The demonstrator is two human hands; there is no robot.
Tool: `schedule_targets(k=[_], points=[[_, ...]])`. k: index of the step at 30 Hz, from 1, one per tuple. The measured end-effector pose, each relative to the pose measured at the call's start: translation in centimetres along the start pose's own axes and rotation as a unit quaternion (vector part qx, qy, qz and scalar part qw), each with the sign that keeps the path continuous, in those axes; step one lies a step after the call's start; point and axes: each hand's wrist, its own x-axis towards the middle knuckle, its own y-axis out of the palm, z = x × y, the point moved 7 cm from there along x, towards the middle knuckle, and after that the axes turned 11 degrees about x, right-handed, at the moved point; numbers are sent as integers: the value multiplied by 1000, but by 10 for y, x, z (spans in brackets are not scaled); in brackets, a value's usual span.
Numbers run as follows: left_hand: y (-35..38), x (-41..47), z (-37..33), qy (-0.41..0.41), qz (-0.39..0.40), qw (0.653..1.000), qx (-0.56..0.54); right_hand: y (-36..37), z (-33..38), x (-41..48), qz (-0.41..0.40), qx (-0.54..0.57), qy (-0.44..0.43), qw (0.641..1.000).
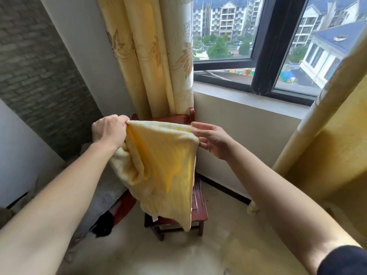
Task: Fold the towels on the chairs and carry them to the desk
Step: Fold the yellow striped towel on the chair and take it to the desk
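The left hand (108,130) is pinching the top left corner of a yellow towel (162,171), thumb and fingers pressed together on the hem with the knuckles facing the camera. The right hand (213,140) is meeting the opposite top corner with its fingers spread and loosely curled; the fingertips are touching the towel's edge, but whether they are actually gripping it cannot be told. Between the two hands the top hem is running almost level, sagging slightly. Below the grip the towel is hanging free in soft folds, bunching thicker under the left hand and tapering to a low point beneath the right one. Directly behind and under the hanging cloth a red wooden chair (198,205) is standing, its backrest showing just above the hem and its slatted seat showing to the right of the towel's lower edge. Beyond the chair a patterned cream curtain (151,52) is hanging down to the backrest, and to the right of the hands a dark-framed window (264,46) is looking out on apartment blocks. A second yellow curtain (325,135) is hanging at the far right, well apart from the right hand.
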Motion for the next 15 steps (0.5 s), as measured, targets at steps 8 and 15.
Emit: schedule_targets(k=[8, 15], points=[[-13, 10, -11, 25, 20, 999, 38, 6, -11, -14, 136, -167, 166, 962], [-7, 9, -13, 35, 59, 998, 15, -20, 9, 1, -8, -349, 16, 937]])
